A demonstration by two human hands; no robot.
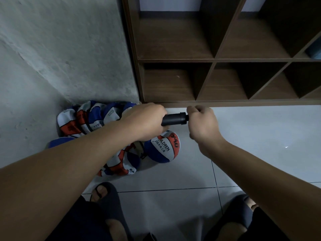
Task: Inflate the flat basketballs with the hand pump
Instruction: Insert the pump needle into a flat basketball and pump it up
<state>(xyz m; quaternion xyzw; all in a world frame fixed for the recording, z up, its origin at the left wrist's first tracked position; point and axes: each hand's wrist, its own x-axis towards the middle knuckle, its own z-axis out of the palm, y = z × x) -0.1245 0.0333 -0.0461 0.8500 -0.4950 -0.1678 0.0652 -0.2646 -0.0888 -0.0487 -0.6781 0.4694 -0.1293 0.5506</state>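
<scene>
- The black hand pump (pixel 174 119) lies level in the air, just in front of the bottom edge of the brown wooden shelf unit (pixel 215 58).
- The left hand (pixel 145 121) wraps its fingers round the pump's barrel, covering the barrel's left end; what that end meets is hidden behind the hand.
- The right hand (pixel 202 123) is curled closed at the pump's right end, just past the cap — the handle itself is hidden inside the fist, so only the grip's place can be told, not its shape.
- A round basketball (pixel 162 148) in red, white and blue, printed with "CHILDREN", rests on the pale tiled floor (pixel 260 136) below the pump and in front of the shelf unit, under the left wrist.
- A heap of flat basketballs (pixel 86 119) in the same colours lies crumpled in the corner left of the shelf unit, against the rough grey wall (pixel 69 49); more of them (pixel 121 164) spread beside the round ball, touching it on its left.
- The shelf unit's open compartments look dark; a bluish thing (pixel 314 51) shows at its far right edge, too cut off to name.
- Nearest the camera, well before the shelf unit, two feet in dark slippers — left (pixel 107 199), right (pixel 243 211) — stand on the tiles.
</scene>
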